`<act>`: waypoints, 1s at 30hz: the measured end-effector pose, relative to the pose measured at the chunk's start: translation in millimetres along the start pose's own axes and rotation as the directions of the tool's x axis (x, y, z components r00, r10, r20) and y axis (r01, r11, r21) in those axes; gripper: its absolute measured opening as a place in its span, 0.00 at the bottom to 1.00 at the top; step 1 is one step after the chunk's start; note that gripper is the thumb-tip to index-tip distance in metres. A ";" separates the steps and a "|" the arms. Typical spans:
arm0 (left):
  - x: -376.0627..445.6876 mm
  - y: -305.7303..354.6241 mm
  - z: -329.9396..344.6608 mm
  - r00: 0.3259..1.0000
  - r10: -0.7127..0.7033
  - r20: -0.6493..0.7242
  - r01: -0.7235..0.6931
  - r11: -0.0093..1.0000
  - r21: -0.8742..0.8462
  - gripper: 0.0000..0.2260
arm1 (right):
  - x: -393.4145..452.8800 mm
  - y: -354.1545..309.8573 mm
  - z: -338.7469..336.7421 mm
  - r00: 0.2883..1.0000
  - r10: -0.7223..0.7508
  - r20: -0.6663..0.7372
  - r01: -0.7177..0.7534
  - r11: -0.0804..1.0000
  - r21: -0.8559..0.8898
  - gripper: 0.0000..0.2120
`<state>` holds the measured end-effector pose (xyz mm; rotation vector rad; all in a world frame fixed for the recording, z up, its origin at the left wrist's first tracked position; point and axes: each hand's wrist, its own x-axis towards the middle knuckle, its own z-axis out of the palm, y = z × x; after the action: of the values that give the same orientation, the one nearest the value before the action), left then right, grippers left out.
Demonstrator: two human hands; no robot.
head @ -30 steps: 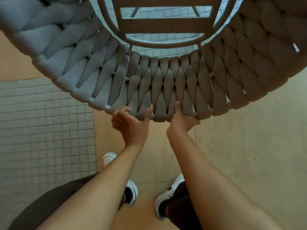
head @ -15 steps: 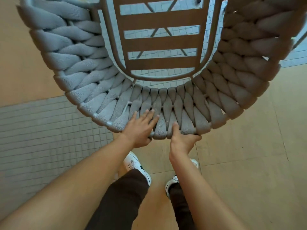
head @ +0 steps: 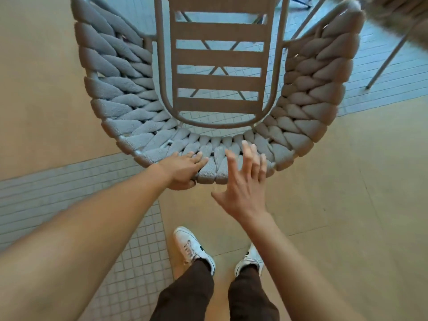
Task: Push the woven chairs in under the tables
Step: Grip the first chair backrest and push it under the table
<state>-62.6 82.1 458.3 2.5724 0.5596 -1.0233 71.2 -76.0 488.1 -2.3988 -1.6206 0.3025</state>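
A woven chair (head: 308,93) fills the upper half of the view, seen from above and behind. Its curved back is thick grey braided rope, and its slatted seat (head: 217,82) shows the tiled floor through the gaps. My left hand (head: 183,169) lies on the top rim of the chair back, fingers flat over the rope and thumb under the edge. My right hand (head: 243,186) is off the rim, just behind it, with its fingers spread apart and holding nothing.
A second woven chair (head: 398,17) shows at the top right, with thin metal legs (head: 386,61) on grey tiles. The floor is tan paving with strips of small grey tile (head: 69,181). My white shoes (head: 194,249) stand on it below the chair.
The chair has slid forward, away from me, so more of its seat shows. My right hand let go of the rim and opened. My left hand stayed on the rim.
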 end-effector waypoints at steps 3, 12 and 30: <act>-4.9 -23.4 -15.8 0.998 0.061 0.008 -0.061 0.997 0.052 0.36 | 47.1 15.7 -2.4 0.938 -0.091 0.335 0.193 0.939 -0.285 0.42; -21.3 -95.2 -77.8 0.975 0.156 -0.155 -0.148 0.987 0.063 0.25 | 116.0 -14.9 -19.6 0.926 -0.163 0.342 0.273 0.913 -0.303 0.20; 56.2 -155.4 -170.4 0.878 0.130 -0.460 -0.004 0.964 0.265 0.33 | 242.2 -12.5 -53.5 0.947 -0.042 0.318 0.133 0.954 -0.268 0.27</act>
<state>1.8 303.6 514.6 3.0732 0.4676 -0.4517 164.9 149.6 532.7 -2.5799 -2.0293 0.4789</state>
